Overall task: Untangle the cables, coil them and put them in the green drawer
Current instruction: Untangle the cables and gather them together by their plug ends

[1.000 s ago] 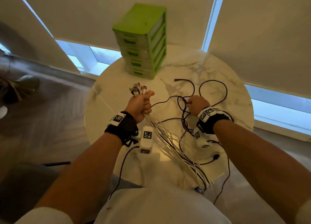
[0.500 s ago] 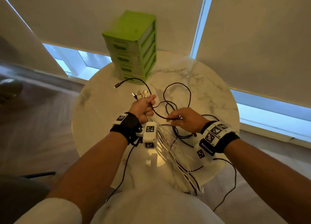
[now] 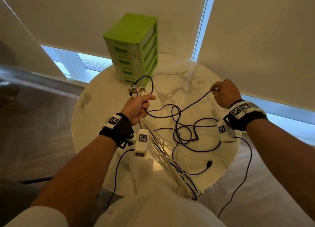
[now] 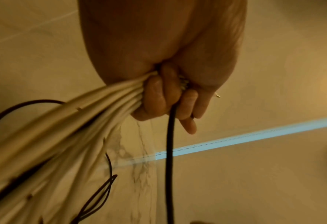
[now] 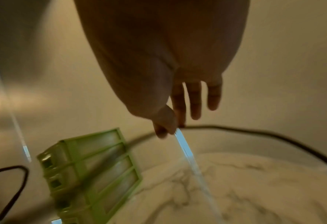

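My left hand (image 3: 138, 107) is fisted round the bundle of white cables (image 3: 163, 146), plug ends sticking up out of the fist, and the black cable (image 3: 192, 104) runs through the same grip. My right hand (image 3: 223, 93) is out to the right and raised, pinching that black cable between thumb and forefinger, the other fingers loose and straight.

The stretch between my hands runs left to right, sagging down towards the table (image 3: 105, 107). Below it the rest of the black cable lies in crossed loops (image 3: 184, 133) near the table's middle, closer to my right wrist than to my left. I judge the knot has to be drawn out to the right, along that line.

The white bundle trails off the near edge towards me. The green drawer unit (image 3: 134, 47) stands at the far edge, just beyond my left fist, all drawers closed.

The wristbands carry square coded markers; I can read no writing or brand.
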The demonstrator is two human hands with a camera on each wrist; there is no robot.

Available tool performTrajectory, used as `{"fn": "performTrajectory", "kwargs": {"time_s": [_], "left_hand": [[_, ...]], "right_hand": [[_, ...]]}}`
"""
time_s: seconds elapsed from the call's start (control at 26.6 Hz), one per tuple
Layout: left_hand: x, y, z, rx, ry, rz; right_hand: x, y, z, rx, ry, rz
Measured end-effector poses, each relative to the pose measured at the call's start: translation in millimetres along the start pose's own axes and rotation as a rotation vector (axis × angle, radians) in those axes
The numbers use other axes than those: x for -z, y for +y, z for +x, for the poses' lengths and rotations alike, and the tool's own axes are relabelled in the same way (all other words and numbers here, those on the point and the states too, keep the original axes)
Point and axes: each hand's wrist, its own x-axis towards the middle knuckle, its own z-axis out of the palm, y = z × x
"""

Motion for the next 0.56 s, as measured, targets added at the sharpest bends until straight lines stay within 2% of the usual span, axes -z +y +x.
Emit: {"fn": "performTrajectory", "kwargs": {"time_s": [0.08, 0.15, 0.26, 0.38, 0.45, 0.56], "left_hand": [[-9.1, 2.3, -4.6, -0.071, -0.058, 0.098], [-22.2, 4.4, -8.1, -0.121, -0.13, 0.193], [-37.5, 2.6, -11.3, -0.104, -0.219, 0.287], [-37.6, -1.5, -11.2, -0.06, -0.223, 0.285], [-29.3, -4.8, -9.1, -0.044, -0.161, 0.215], [-17.2, -12.7, -4.6, -0.02, -0.043, -0.072]], "right_hand": [[11.9, -21.8, -1.2, 0.078, -0.103, 0.008], [14.7, -61.1, -11.1, 0.109, -0.198, 0.348], [9.9, -119.8, -25.8, -0.012, -0.377, 0.918], [8.7, -133.2, -24.9, -0.028, -0.409, 1.221], [8.2, -128.9, -24.3, 0.053, -0.433, 1.211], [2.8, -122.9, -31.4, 0.165, -0.389, 1.111]]}}
